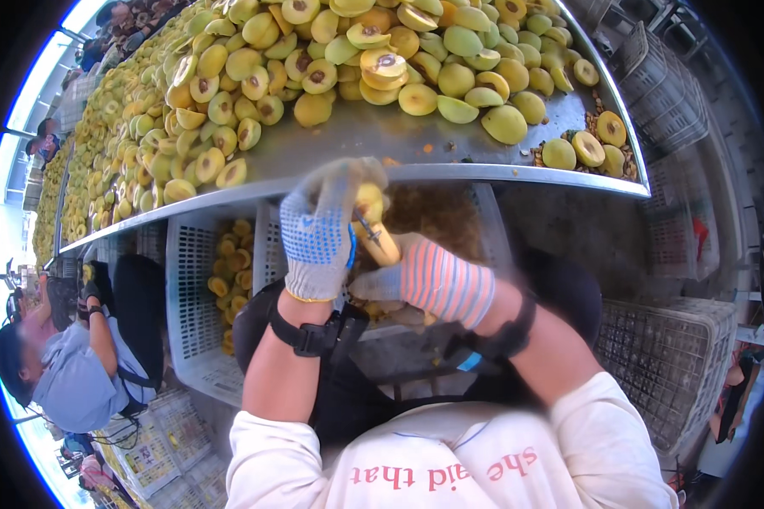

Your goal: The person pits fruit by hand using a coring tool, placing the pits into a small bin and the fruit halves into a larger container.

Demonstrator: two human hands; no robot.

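My left hand (318, 233), in a pale glove with blue dots, is closed around a yellow peach half (369, 202) just off the near edge of the metal table. My right hand (443, 278), in a striped glove, grips a pitting knife by its light wooden handle (384, 248). The tool's dark metal part meets the fruit. Left fingertips are blurred by motion. Beyond both hands, a large heap of halved yellow-green peaches (314, 76) covers much of the table, many with the brown pit or hollow showing.
The metal table's raised rim (484, 173) runs across in front of me. A white crate (197, 343) with peach halves stands below left. Grey crates (666, 365) are stacked at right. Brown pits and several peaches (587, 148) lie in the right corner. A co-worker (81, 365) sits at left.
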